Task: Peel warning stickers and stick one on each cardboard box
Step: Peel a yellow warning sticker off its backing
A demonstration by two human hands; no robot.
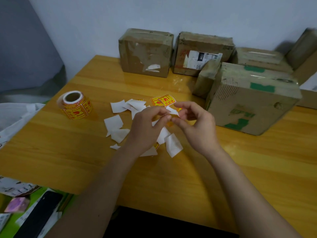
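Note:
Above the middle of the wooden table [51,148], my left hand [147,124] and my right hand [195,124] meet, both pinching a small yellow warning sticker with its white backing [172,113]. Just beyond the fingers lie loose yellow-and-red stickers [164,100]. A roll of the same stickers [75,105] stands to the left. Several taped cardboard boxes line the back: one at centre [145,52], one with a torn label [202,52], and a big box with green print [250,100] close to my right hand.
Several torn white backing scraps [114,124] lie scattered under and around my hands. A white plastic bag [13,117] sits at the left edge. Papers and a dark object [37,217] lie below the table's left corner. A wall stands behind the boxes.

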